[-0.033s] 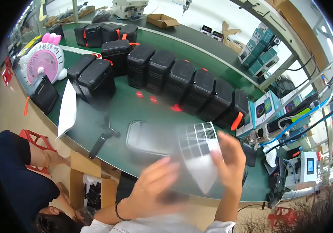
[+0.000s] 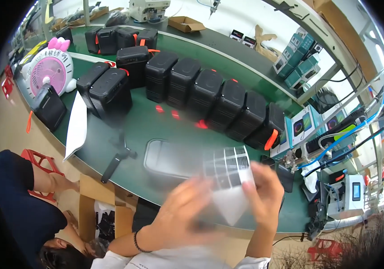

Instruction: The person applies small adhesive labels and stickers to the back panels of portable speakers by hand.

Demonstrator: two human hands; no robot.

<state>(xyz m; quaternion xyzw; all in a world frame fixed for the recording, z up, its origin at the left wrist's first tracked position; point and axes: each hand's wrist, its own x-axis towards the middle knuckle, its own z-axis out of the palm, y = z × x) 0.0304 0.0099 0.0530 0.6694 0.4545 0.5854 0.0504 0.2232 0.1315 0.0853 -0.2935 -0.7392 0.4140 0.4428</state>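
In my right hand (image 2: 266, 190) is a white label sheet (image 2: 232, 201), pinched at its right edge between thumb and fingers. Its upper part carries a grid of dark rectangular stickers, and its lower end curls to a point. My left hand (image 2: 185, 206), wearing a dark beaded bracelet, is close to the sheet's left side. Motion smears its fingers, so any contact with the sheet is unclear. Just beyond the left hand a grey, rounded-rectangular casing (image 2: 160, 157) lies blurred on the green table. A black handle-like tool (image 2: 115, 163) rests left of it.
Black box-shaped speakers (image 2: 207, 92) with orange straps curve across the green tabletop (image 2: 133, 121). A pink fan (image 2: 51, 76) stands at far left. Product boxes (image 2: 304, 123) and cables are at right. Another person (image 2: 21, 193) bends beside an open carton (image 2: 98, 188) at lower left.
The label sheet's top edge has dipped slightly in my right hand. My left hand has moved a little right, closer to the sheet.
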